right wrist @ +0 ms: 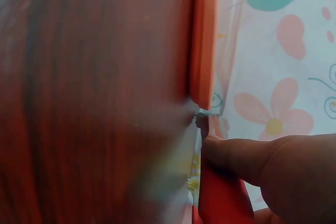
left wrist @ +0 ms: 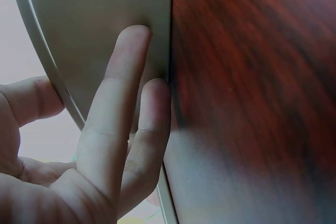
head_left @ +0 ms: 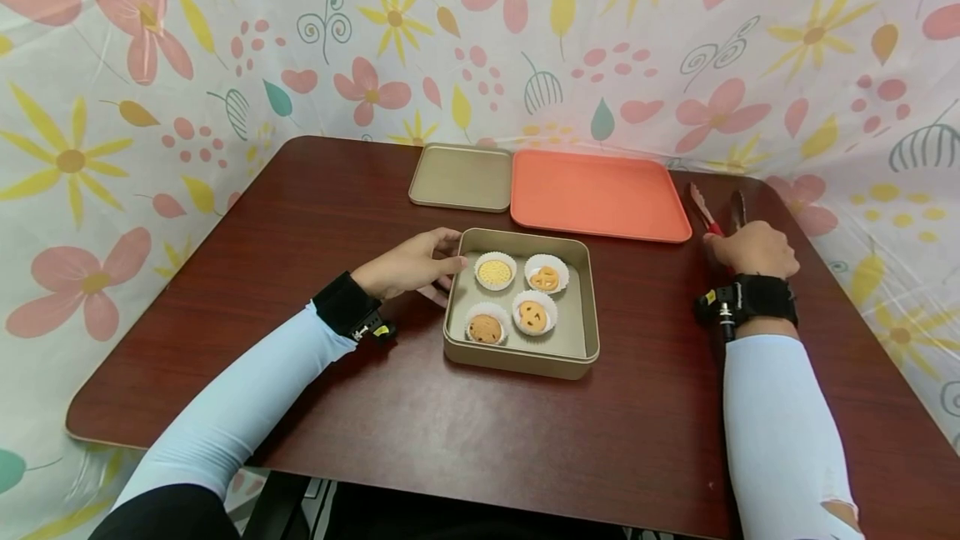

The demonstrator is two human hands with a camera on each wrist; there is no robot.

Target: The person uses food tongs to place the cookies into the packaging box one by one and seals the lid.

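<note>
A gold-coloured square tin [head_left: 522,362] stands mid-table, holding several cookies in white paper cups. Among them are a pretzel-shaped cookie [head_left: 546,277] and a round brown cookie [head_left: 485,329]. My left hand [head_left: 411,263] is at the tin's left side, its thumb at the rim. In the left wrist view, two nearly straight fingers [left wrist: 122,77] touch the outer wall. At the table's right, my right hand [head_left: 756,249] grips red-handled tongs [head_left: 703,205] that lie with their metal ends pointing away. The right wrist view has the thumb on the red handle [right wrist: 223,195]; the other fingers are mostly hidden.
Behind the tin lie a flat gold-coloured lid [head_left: 461,177] and an orange tray [head_left: 600,194], side by side at the back edge of the dark wooden table [head_left: 420,440]. A flower-patterned cloth [head_left: 420,40] hangs behind and around the table.
</note>
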